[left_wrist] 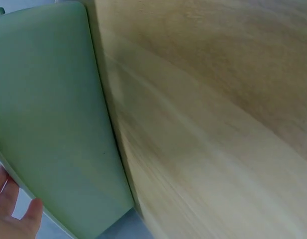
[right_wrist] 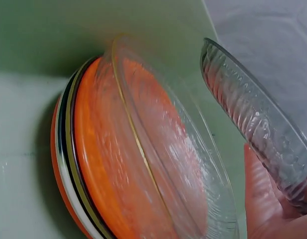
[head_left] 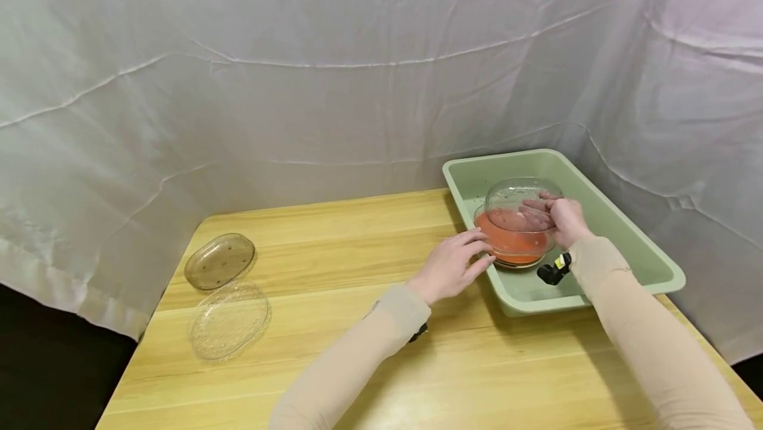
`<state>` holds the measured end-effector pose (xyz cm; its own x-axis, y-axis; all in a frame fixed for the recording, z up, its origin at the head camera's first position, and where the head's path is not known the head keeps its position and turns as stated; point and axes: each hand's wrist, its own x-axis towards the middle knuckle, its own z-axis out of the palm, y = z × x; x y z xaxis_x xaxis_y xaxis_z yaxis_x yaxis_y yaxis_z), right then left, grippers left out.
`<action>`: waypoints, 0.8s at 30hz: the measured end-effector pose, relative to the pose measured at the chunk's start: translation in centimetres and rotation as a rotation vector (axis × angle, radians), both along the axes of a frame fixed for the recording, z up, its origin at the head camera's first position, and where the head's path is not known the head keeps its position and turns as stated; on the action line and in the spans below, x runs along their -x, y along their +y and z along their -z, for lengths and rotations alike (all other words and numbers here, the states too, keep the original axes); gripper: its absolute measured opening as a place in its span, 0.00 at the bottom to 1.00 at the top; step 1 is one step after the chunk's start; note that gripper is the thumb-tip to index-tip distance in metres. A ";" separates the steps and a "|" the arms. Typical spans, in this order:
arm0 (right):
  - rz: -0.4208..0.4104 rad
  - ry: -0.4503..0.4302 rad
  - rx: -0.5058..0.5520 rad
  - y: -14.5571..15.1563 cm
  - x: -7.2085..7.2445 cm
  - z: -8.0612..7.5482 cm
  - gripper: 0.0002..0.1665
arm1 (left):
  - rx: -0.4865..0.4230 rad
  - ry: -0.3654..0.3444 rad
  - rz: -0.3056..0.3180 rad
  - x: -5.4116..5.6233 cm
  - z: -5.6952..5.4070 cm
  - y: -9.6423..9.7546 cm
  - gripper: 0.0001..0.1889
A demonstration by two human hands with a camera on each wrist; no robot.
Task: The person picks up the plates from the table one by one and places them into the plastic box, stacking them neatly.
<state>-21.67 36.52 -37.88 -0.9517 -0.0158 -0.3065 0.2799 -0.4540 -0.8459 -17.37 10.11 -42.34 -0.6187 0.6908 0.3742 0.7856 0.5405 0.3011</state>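
Observation:
My right hand [head_left: 567, 219] grips the near right edge of a clear, oval ribbed glass dish [head_left: 517, 189], its fingers visible through the glass. In the right wrist view this dish [right_wrist: 255, 117] is tilted and apart from the stack below. That stack stands inside a pale green plastic tub [head_left: 634, 274]. Clear glass dishes [right_wrist: 218, 172] top it, over an orange plate [right_wrist: 88, 144] and several dark, olive and white-rimmed plates. My left hand [head_left: 450, 266] lies at the tub's left rim with loosely bent fingers, the fingertips reaching over the edge beside the stack.
On the left of the wooden table [head_left: 334, 264] lie a smoky brown oval dish [head_left: 220, 261] and, just in front of it, a clear oval dish [head_left: 231, 321]. Grey cloth [head_left: 357, 99] hangs behind the table and along its sides.

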 end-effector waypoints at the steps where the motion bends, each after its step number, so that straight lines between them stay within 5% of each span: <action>1: 0.007 -0.001 -0.016 0.0 0.0 -0.1 0.36 | -0.006 -0.007 0.001 0.0 0.0 0.0 0.17; 9: -0.033 -0.022 -0.149 -0.2 -0.1 -0.1 0.39 | -0.056 -0.096 -0.002 0.1 0.1 0.0 0.16; 24: -0.109 0.002 -0.356 0.0 0.6 1.3 0.38 | -0.071 -0.114 -0.032 0.0 0.1 0.1 0.16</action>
<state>-22.28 36.47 -39.20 -0.9509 -0.0098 -0.3095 0.3089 -0.0990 -0.9459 -17.32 10.18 -42.44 -0.6810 0.6445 0.3476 0.7271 0.5389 0.4254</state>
